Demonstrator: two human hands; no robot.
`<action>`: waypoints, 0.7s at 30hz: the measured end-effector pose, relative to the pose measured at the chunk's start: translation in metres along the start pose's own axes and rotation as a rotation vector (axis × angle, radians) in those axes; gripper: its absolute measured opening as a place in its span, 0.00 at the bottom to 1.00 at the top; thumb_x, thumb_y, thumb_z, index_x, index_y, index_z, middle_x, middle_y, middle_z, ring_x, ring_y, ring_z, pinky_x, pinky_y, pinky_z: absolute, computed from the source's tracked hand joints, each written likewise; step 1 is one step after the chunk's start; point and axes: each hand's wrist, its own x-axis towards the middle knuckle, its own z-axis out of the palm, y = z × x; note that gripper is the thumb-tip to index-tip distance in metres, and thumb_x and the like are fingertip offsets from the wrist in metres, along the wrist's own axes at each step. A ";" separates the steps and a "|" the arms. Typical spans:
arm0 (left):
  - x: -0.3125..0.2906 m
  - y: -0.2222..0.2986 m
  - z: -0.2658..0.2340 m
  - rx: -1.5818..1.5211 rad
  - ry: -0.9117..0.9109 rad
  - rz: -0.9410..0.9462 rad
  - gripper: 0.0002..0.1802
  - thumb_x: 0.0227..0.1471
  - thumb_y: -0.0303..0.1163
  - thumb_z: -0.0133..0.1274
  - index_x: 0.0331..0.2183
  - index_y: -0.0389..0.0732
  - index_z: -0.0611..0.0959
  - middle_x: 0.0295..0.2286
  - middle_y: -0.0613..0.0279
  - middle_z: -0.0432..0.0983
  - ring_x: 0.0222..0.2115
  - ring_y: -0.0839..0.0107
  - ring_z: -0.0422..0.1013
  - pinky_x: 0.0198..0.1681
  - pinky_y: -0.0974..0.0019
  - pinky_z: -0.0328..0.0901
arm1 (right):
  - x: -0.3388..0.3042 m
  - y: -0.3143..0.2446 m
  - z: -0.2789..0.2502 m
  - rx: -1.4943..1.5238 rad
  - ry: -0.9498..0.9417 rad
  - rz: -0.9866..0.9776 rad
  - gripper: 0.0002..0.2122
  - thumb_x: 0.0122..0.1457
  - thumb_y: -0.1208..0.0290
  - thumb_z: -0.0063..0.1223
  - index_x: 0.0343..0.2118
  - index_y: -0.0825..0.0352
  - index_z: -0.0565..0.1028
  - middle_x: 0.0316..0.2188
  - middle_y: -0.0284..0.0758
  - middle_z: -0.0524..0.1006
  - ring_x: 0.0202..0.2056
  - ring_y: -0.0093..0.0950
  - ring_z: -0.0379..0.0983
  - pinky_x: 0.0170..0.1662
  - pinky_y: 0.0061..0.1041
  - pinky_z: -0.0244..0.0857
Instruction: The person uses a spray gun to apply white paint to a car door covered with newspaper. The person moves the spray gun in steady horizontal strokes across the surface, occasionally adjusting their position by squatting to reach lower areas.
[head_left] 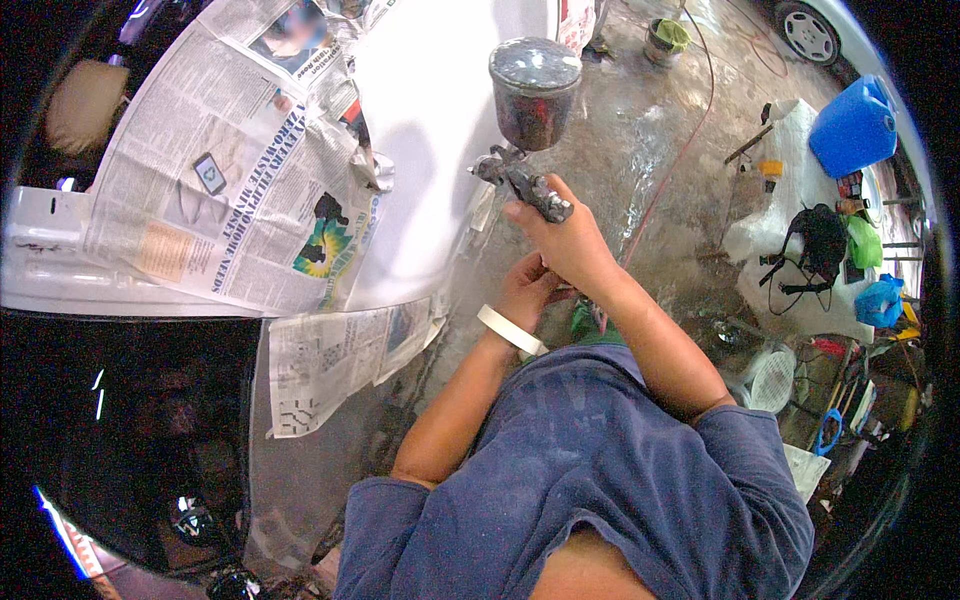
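One right hand (562,225) is wrapped around a spray gun (512,181) at upper centre of the head view; the left hand (524,288), mid-frame (a cream ring (509,330) circling its wrist), is partly hidden, its hold unclear. Newspaper (150,135) lies upper left.

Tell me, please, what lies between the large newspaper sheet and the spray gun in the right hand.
In the head view, a stretch of white panel shows between the newspaper sheet and the spray gun.
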 end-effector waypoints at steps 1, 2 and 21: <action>0.002 -0.002 -0.001 0.018 0.001 -0.007 0.16 0.60 0.37 0.54 0.47 0.40 0.76 0.40 0.62 0.78 0.40 0.69 0.76 0.45 0.64 0.72 | 0.001 0.001 -0.001 0.009 0.005 0.007 0.25 0.58 0.54 0.60 0.49 0.69 0.70 0.36 0.53 0.79 0.43 0.49 0.77 0.42 0.38 0.68; 0.003 -0.004 -0.001 0.029 0.011 -0.017 0.16 0.60 0.37 0.54 0.47 0.41 0.76 0.39 0.63 0.78 0.39 0.69 0.76 0.44 0.64 0.72 | 0.002 0.005 -0.001 0.021 0.020 0.024 0.24 0.58 0.54 0.60 0.49 0.69 0.70 0.36 0.53 0.79 0.42 0.49 0.77 0.42 0.38 0.68; 0.039 -0.085 -0.005 0.001 -0.014 -0.233 0.18 0.55 0.44 0.60 0.41 0.41 0.79 0.34 0.67 0.79 0.35 0.72 0.75 0.39 0.67 0.70 | -0.010 0.071 -0.041 0.094 -0.110 0.136 0.25 0.59 0.56 0.59 0.54 0.68 0.70 0.31 0.45 0.80 0.26 0.31 0.75 0.34 0.32 0.70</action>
